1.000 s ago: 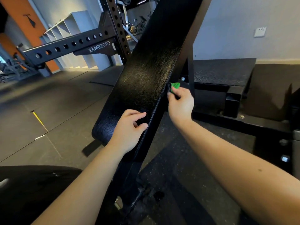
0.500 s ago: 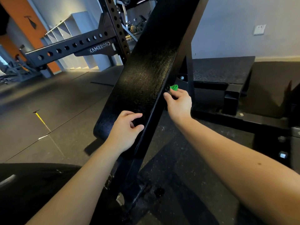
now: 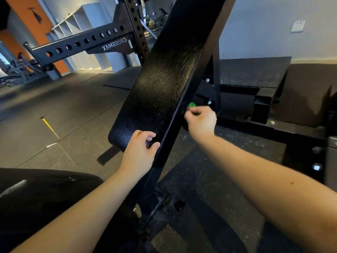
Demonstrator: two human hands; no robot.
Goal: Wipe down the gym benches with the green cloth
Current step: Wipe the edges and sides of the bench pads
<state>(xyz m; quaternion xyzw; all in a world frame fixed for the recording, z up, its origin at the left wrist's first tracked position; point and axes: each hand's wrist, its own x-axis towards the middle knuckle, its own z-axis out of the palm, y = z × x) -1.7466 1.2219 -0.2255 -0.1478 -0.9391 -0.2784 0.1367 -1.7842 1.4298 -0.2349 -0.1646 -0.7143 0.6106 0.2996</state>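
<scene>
At the lower left of the frame a rounded, glossy black cushion point(image 3: 36, 198) is seen, and two bare forearms are stretched upward from the bottom edge. Slightly below centre, the left hand point(image 3: 139, 154) is set on the lower end of a long, tilted black bench pad of grained vinyl point(image 3: 164, 83). Its fingers are curled onto the pad's face and its thumb is hooked at the right edge, so the pad is gripped.

Right of centre, the right hand point(image 3: 200, 121), blurred, is closed round a small bright green cloth point(image 3: 191, 105). Only a tuft of it is shown above the knuckles, just beside the pad's right edge; contact cannot be made out.

Behind the hand, a black steel support strut point(image 3: 216, 70) fitted with bolts is seen. A dark speckled rubber floor point(image 3: 73, 106) is crossed at the left by a short yellow stripe point(image 3: 50, 127). At the right, a low black platform with a diamond-patterned top point(image 3: 255, 72) is placed against the wall.

At the upper left, a black perforated steel rack beam point(image 3: 82, 42) is seen before a white open shelving unit point(image 3: 73, 22) and an orange wall panel point(image 3: 27, 15). At the upper right, a white wall socket point(image 3: 298, 25) is mounted.
</scene>
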